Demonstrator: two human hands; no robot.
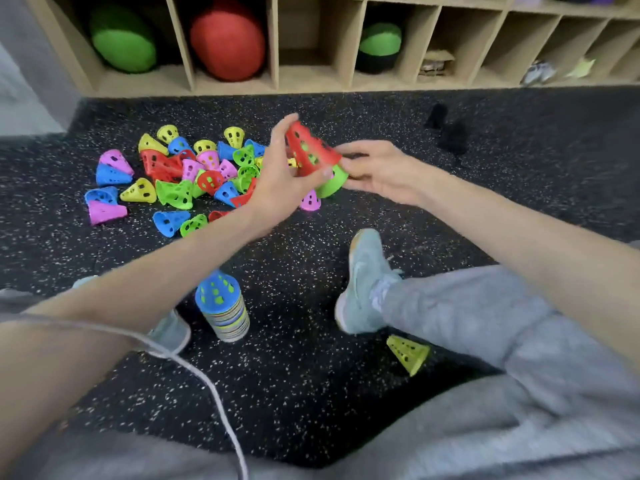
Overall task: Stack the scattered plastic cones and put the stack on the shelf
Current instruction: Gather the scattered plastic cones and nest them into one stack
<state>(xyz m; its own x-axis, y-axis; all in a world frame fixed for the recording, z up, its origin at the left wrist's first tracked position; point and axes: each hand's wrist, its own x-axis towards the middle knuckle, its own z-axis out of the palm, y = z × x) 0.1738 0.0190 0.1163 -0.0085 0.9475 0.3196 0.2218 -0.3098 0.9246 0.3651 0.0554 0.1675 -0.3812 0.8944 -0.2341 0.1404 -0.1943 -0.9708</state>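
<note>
Left hand (282, 174): raised above the floor, thumb and fingers curling round a red cone (310, 150); its grip is clamping on that cone's wall.
Red cone: lying tilted, narrow end pointing up-left, wide rim pointing right; green is showing through its holes, so it is sitting over a green cone (334, 183).
Right hand (377, 171): meeting the red cone at its wide rim, fingers bending toward it; cannot tell whether this grip is closing on the rim or only touching, as the fingertips are blurring.
Green cone: its rim is showing just below the red rim, between the two hands.
Loose cones (180, 174): lying scattered on the floor left of the hands, in yellow, blue, pink, red and green, many touching or overlapping.
Stack (223, 308): standing upright on the floor near the left shoe (169, 329), a blue cone on top, under the left forearm.
Yellow cone (408, 353): lying on its side alone, just beside the right leg, near the right shoe (363, 282).
Floor (311, 393): dark, speckled.
Shelf (277, 46): wooden cubbies standing at the far edge of the floor, holding a green ball (121, 39) and a red ball (227, 39).
White cord (207, 382): trailing across the left arm and down.
</note>
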